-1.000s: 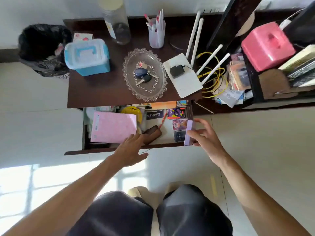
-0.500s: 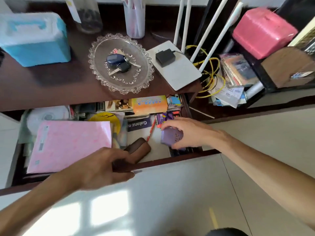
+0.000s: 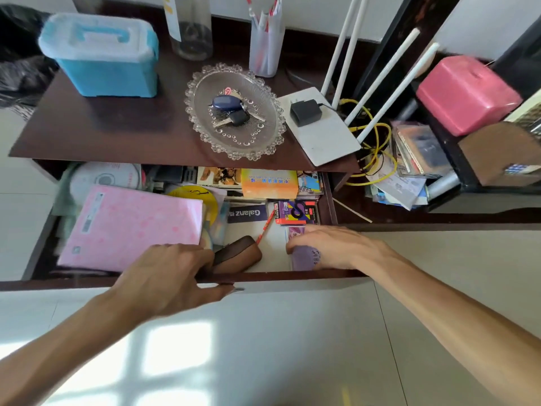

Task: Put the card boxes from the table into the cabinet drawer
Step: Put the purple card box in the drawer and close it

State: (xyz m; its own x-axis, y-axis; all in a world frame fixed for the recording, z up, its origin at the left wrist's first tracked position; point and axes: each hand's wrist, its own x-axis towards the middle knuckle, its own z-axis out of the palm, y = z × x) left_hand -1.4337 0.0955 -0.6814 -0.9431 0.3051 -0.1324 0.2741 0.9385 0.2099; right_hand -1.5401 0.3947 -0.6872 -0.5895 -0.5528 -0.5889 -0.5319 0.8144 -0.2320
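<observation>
The cabinet drawer [image 3: 292, 277] stands pulled out below the dark table top. My right hand [image 3: 330, 247] reaches into its front right corner and grips a purple card box [image 3: 304, 257], low against the drawer's floor. Just behind it lie another purple card box [image 3: 295, 230] and a colourful card box [image 3: 296, 212]. My left hand [image 3: 172, 273] grips the drawer's front edge, fingers curled over the rim near a brown case [image 3: 238, 253].
In the drawer lie a pink folder [image 3: 131, 227], discs, an orange booklet [image 3: 269, 183] and a red pen. On the table top [image 3: 102, 133] stand a blue box [image 3: 105, 57], a glass dish with keys [image 3: 234, 112], a pen cup and a white router [image 3: 322, 127].
My right hand carried the purple card box from the drawer's right rim down into the front right corner. My left hand closed over the drawer's front edge. The camera moved closer.
</observation>
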